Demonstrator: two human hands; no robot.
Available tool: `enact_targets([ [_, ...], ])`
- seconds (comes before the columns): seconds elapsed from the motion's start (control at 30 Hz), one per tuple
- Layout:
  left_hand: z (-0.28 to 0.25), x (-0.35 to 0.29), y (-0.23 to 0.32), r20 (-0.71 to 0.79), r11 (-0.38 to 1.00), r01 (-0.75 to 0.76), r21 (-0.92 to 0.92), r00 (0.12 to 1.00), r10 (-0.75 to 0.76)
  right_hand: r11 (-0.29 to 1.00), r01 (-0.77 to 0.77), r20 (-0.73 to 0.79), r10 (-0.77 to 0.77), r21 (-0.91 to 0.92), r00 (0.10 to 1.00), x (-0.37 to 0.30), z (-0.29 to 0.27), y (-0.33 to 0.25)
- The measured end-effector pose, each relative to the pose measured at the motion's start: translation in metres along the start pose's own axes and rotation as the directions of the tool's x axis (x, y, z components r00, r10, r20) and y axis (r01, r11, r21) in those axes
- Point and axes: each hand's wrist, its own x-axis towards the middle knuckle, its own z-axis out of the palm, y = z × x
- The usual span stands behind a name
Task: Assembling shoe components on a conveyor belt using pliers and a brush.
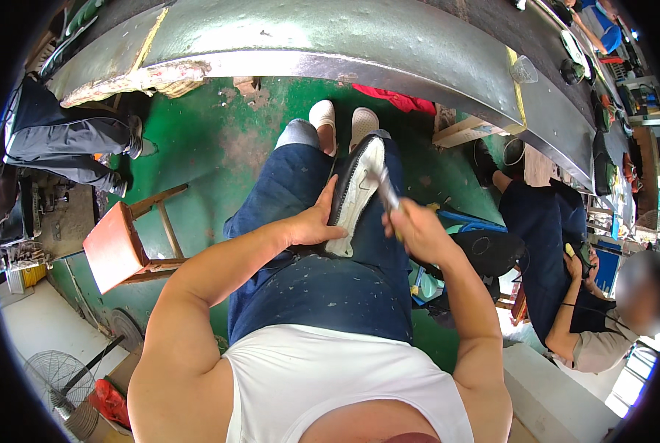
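On my lap lies a black shoe (334, 210), sole up, toe pointing away from me. Its pale whitish sole (354, 198) faces me. My left hand (316, 223) holds the shoe by its left side near the heel, the thumb lying across the sole. In my right hand (417, 230) is a brush (389, 195), smeared by motion, with a pale head and a yellowish handle. The brush head is over the upper right part of the sole; whether it touches is hard to tell.
A long metal-topped workbench (330, 37) runs across the far side. A red-topped stool (116, 247) stands at my left, a black seat (488, 252) at my right. A co-worker (592, 295) sits at the right; another person's legs (71, 136) show at far left.
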Motion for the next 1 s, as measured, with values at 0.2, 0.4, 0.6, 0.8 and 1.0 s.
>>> enact_targets([
  [0.2,-0.001,0.003,-0.01,0.008,0.999,0.022,-0.041,1.0,-0.022,0.977,-0.141,0.024,0.146,-0.161,0.989,0.062,-0.014,0.01],
  [0.4,-0.005,0.002,0.003,0.04,0.998,0.053,-0.046,0.998,-0.052,0.992,0.01,-0.107,-0.023,-0.124,0.994,0.068,-0.007,0.011],
  [0.6,-0.006,0.008,0.002,0.038,0.994,0.054,-0.098,0.998,-0.051,0.975,0.14,-0.096,-0.159,-0.174,0.983,0.053,0.005,0.021],
  [0.8,-0.018,0.019,0.015,-0.111,0.97,0.099,0.222,0.991,-0.076,0.931,0.009,-0.001,-0.01,-0.365,1.0,0.023,-0.003,0.039],
  [1.0,-0.04,0.076,0.008,-0.142,0.826,0.07,-0.559,0.974,-0.179,0.962,0.057,-0.198,-0.113,-0.269,0.974,0.025,-0.042,0.003],
])
